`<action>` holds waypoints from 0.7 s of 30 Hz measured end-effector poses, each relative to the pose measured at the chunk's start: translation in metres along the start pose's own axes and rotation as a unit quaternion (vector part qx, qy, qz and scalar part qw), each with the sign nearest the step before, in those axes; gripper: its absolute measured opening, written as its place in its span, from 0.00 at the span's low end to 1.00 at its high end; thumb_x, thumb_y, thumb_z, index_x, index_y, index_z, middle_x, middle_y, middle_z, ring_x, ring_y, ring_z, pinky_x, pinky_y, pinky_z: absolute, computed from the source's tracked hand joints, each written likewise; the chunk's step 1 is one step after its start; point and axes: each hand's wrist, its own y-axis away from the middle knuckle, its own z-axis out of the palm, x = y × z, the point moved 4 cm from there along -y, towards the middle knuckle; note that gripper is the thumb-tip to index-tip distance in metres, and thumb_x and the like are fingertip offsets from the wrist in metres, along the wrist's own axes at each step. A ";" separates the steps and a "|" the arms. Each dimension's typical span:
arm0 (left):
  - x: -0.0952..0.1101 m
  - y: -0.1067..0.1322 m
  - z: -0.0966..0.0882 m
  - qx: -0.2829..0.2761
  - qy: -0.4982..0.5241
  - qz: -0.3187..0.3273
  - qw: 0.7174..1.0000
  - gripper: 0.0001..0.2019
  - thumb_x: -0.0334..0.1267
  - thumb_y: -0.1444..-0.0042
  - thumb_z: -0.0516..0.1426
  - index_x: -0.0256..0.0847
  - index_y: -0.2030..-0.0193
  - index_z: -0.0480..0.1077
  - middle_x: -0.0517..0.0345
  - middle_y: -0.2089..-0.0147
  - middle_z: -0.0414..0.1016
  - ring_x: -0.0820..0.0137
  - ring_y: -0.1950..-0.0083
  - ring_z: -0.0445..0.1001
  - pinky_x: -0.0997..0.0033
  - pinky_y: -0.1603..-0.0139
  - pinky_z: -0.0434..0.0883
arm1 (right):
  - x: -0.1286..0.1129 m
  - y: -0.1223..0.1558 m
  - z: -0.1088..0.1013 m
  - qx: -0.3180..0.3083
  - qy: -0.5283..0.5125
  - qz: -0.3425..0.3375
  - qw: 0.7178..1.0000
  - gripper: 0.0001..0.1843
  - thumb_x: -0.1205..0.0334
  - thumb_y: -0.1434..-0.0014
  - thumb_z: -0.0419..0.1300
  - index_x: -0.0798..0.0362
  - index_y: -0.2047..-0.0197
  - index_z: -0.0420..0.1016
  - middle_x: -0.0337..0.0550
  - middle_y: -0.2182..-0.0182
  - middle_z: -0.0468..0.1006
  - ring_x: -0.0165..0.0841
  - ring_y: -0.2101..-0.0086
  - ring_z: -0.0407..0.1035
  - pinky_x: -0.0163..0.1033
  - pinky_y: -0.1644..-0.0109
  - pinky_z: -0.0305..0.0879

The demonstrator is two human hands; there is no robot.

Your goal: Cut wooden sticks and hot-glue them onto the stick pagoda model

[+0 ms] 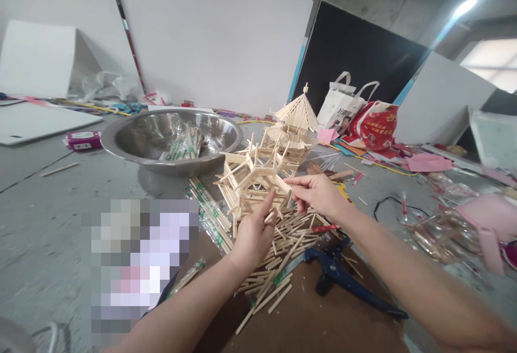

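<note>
A model built of thin wooden sticks (258, 172), with angular open tiers and upright pegs, stands in front of me. My left hand (255, 234) is at its near side, index finger raised against the frame and the other fingers curled round its lower edge. From the right, my right hand (319, 195) pinches the model's right edge between fingers and thumb. Parts of the grip are hidden behind the fingers. Below both hands lies a heap of loose cut sticks (283, 258) on a brown board (315, 315). A blue hand cutter (347, 280) rests beside the heap.
Behind stands a finished-looking stick pagoda roof (297, 113). A steel basin (133, 153) holds wrapped stick packs (183, 145). More wrapped sticks (210, 210) lie left of the model. A red bag (375, 126), a purple box (84, 140) and pink scraps (428, 163) lie around.
</note>
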 end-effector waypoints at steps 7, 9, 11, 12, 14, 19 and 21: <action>-0.001 0.000 0.001 -0.002 -0.012 0.002 1.000 0.23 0.38 0.47 0.44 0.41 0.43 0.52 0.61 0.78 0.65 0.76 0.78 0.61 0.79 0.75 0.59 | -0.001 0.001 0.002 0.005 0.009 0.006 1.000 0.20 0.69 0.53 0.53 0.59 0.55 0.68 0.33 0.83 0.67 0.20 0.87 0.61 0.27 0.84 0.60; 0.000 0.000 0.001 0.002 -0.011 0.003 1.000 0.23 0.37 0.47 0.44 0.41 0.43 0.53 0.61 0.79 0.65 0.76 0.79 0.60 0.79 0.75 0.59 | -0.001 0.001 0.002 0.004 0.013 0.003 1.000 0.20 0.69 0.53 0.52 0.58 0.55 0.69 0.33 0.84 0.67 0.20 0.87 0.61 0.27 0.84 0.60; 0.001 0.000 0.000 0.005 -0.010 0.002 1.000 0.23 0.37 0.47 0.44 0.40 0.43 0.53 0.62 0.80 0.64 0.77 0.79 0.59 0.79 0.75 0.58 | -0.002 0.001 0.002 0.004 0.019 0.002 1.000 0.19 0.68 0.53 0.52 0.58 0.55 0.69 0.33 0.84 0.67 0.20 0.87 0.61 0.27 0.84 0.60; 0.001 0.000 0.000 0.006 -0.009 0.002 1.000 0.23 0.37 0.48 0.44 0.40 0.43 0.53 0.62 0.80 0.64 0.77 0.79 0.59 0.79 0.75 0.58 | -0.002 0.001 0.002 0.004 0.023 0.002 1.000 0.19 0.68 0.53 0.52 0.58 0.55 0.69 0.33 0.85 0.67 0.20 0.87 0.61 0.27 0.84 0.61; 0.001 0.000 0.000 0.006 -0.010 -0.001 1.000 0.23 0.37 0.48 0.44 0.40 0.43 0.54 0.62 0.80 0.63 0.77 0.80 0.58 0.79 0.76 0.58 | -0.002 0.000 0.001 0.005 0.033 0.004 0.999 0.19 0.68 0.53 0.52 0.57 0.55 0.69 0.33 0.86 0.67 0.21 0.87 0.61 0.27 0.83 0.61; -0.001 -0.001 0.001 0.005 -0.012 -0.004 1.000 0.23 0.37 0.48 0.45 0.40 0.43 0.54 0.63 0.81 0.61 0.77 0.81 0.56 0.80 0.77 0.57 | -0.004 0.001 0.002 0.007 0.055 0.004 0.998 0.18 0.66 0.52 0.52 0.56 0.56 0.70 0.33 0.89 0.66 0.21 0.88 0.60 0.27 0.83 0.61; -0.001 -0.001 0.001 0.004 -0.009 -0.004 1.000 0.23 0.37 0.48 0.45 0.40 0.43 0.53 0.63 0.82 0.60 0.77 0.81 0.56 0.80 0.78 0.56 | -0.005 0.001 0.002 0.009 0.060 0.001 0.998 0.18 0.66 0.52 0.52 0.56 0.56 0.70 0.33 0.89 0.66 0.21 0.88 0.60 0.27 0.83 0.61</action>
